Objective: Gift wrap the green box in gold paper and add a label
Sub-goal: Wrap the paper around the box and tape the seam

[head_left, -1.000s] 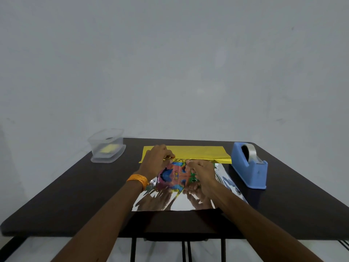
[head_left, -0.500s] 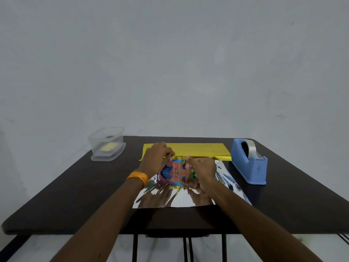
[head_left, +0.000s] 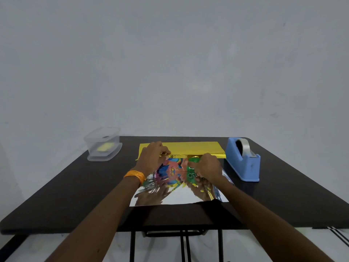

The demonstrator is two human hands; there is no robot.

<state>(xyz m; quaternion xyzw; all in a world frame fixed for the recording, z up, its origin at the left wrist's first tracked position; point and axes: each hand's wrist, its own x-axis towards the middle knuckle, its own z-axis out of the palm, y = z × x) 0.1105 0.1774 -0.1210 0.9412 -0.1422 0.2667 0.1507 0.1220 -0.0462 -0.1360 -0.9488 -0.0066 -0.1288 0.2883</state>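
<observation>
Gold foil is what the gold paper (head_left: 198, 147) appears to be made of; it is spread across the middle of the dark table (head_left: 75, 186), with its far portion turned over so that the gold face shows and its near portion lying flat with the mirror-like silver underside (head_left: 181, 197) upward. The green box (head_left: 189, 168), printed in many colours on the face turned toward the camera, is set on the sheet just in front of the gold fold, between the two hands. The folded edge of the paper is pinched by the curled fingers of the left hand (head_left: 153, 157) at the box's far left corner; an orange wristband (head_left: 135, 175) is worn on that wrist. The right end of the box is gripped by the right hand (head_left: 205, 167) with its fingers curled; whether paper is caught in that grip as well cannot be told. A blue tape dispenser (head_left: 243, 163) is placed just beside the sheet on the right; a clear plastic tub (head_left: 103, 144) holding something yellow stands well apart on the left. The first wrap over the box is judged to be in hand. The box could be slid askew on the slick foil if it is pulled unevenly, so that a crooked crease would be set; the fold could spring open once a hand is freed for tape; the thin foil could be torn at a box corner by too hard a tug.
</observation>
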